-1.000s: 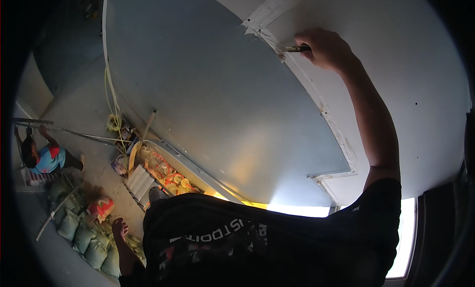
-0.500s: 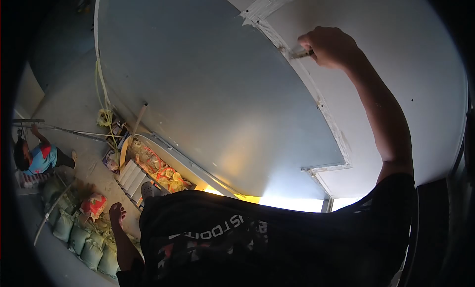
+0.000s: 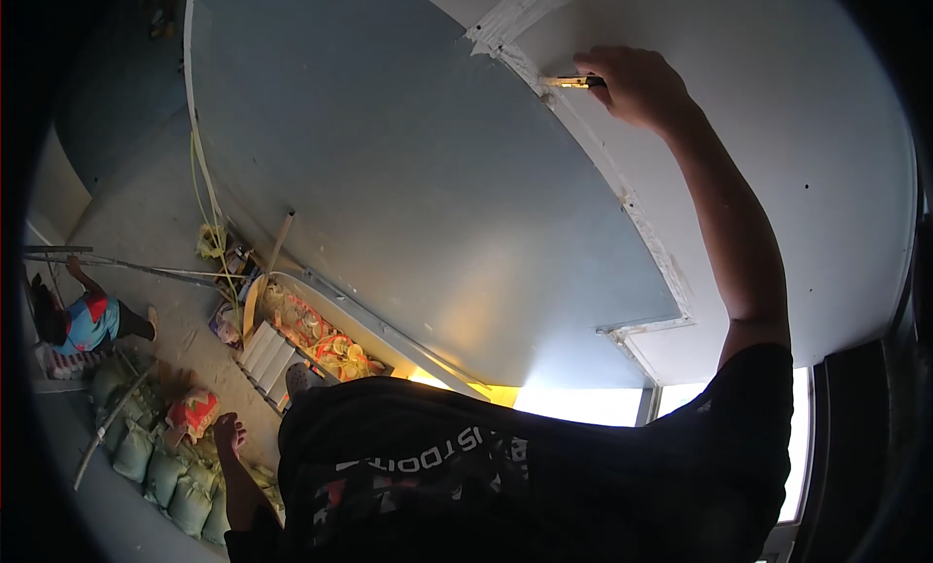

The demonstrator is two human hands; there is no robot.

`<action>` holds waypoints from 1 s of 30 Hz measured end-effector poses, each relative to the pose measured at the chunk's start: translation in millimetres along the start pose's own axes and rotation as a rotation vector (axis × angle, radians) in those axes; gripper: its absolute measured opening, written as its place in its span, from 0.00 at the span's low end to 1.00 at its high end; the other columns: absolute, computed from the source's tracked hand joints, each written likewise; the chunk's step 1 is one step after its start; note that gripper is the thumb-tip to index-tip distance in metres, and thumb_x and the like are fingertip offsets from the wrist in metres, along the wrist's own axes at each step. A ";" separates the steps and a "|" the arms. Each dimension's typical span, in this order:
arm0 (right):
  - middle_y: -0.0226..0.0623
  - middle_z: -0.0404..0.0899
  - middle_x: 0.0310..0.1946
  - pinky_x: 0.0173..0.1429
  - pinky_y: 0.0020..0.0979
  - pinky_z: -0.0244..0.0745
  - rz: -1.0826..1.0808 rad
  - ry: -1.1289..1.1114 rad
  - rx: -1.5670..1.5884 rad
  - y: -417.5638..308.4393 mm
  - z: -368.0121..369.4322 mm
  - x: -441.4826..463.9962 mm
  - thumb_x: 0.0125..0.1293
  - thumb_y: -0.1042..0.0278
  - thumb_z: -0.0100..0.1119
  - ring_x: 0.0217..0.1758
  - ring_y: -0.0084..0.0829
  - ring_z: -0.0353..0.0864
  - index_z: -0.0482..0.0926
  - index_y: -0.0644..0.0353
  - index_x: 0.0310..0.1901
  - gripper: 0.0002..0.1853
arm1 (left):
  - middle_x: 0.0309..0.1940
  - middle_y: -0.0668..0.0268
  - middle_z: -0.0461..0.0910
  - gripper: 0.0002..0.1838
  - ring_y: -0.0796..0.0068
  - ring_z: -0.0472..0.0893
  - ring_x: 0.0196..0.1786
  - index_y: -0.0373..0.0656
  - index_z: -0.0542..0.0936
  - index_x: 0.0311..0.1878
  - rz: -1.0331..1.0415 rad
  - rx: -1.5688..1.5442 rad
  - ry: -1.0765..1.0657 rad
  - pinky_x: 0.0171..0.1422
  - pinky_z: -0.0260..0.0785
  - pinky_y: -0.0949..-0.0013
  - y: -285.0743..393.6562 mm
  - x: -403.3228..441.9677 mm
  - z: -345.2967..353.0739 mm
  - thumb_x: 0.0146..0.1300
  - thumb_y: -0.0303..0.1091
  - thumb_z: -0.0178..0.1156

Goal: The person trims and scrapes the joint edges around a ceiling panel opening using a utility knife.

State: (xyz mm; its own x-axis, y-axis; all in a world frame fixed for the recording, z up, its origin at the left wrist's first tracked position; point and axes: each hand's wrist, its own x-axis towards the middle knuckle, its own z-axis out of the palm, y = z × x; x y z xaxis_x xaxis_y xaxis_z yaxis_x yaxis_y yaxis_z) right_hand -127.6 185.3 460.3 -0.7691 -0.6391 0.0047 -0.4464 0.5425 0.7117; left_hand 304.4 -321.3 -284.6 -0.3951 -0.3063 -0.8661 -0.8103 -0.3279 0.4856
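My right hand (image 3: 637, 87) is raised to the pale ceiling panel, its fingers closed on a small putty knife (image 3: 575, 81) with a dark handle. The blade catches yellow light, and its tip meets the seam (image 3: 627, 199), a strip smeared with white filler between the grey-blue board (image 3: 408, 155) and the paler panel (image 3: 758, 136). Low on the left hangs my left hand (image 3: 229, 435), fingers loosely bent and apart, with nothing visible in it.
Far below on the floor, another person (image 3: 89, 320) in a blue and red top is beside long poles (image 3: 146, 262). Filled sacks (image 3: 165, 471), a red and white bag (image 3: 191, 412), a slatted platform (image 3: 267, 361) and a bin of scraps (image 3: 326, 335) stand below me.
My right hand has moved slightly up and left with the putty knife, whose blade now shines along the upper part of the seam. My left hand hangs in nearly the same place.
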 end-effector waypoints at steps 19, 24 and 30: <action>0.41 0.85 0.37 0.47 0.45 0.80 0.065 0.034 0.244 -13.5 -32.0 -56.2 0.66 0.67 0.72 0.41 0.45 0.86 0.81 0.57 0.45 0.10 | 0.23 0.72 0.73 0.02 0.72 0.76 0.20 0.60 0.78 0.46 -0.199 -0.346 -0.317 0.20 0.65 0.68 -84.0 44.0 -23.4 0.74 0.40 0.60; 0.40 0.86 0.32 0.44 0.36 0.80 0.224 -0.001 0.802 -79.4 36.4 -103.9 0.63 0.76 0.69 0.36 0.34 0.86 0.84 0.62 0.41 0.06 | 0.24 0.67 0.76 0.07 0.74 0.75 0.20 0.48 0.80 0.50 -0.058 -0.047 -0.117 0.23 0.67 0.69 -52.9 -2.8 -5.2 0.72 0.36 0.63; 0.28 0.78 0.28 0.25 0.27 0.76 0.671 -0.272 1.791 -286.8 232.3 -171.2 0.73 0.72 0.60 0.24 0.23 0.81 0.80 0.54 0.53 0.09 | 0.32 0.63 0.87 0.23 0.70 0.85 0.32 0.42 0.89 0.43 0.277 0.778 -0.364 0.37 0.79 0.64 50.9 -26.1 59.7 0.68 0.56 0.66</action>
State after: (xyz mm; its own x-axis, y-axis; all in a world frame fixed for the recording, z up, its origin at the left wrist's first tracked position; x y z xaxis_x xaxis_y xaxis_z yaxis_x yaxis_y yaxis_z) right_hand 25.9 265.8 92.2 -0.9489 -0.1274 -0.2888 0.1648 0.5805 -0.7974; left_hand 247.6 -276.6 -244.4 -0.6253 0.0610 -0.7780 -0.6769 0.4537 0.5796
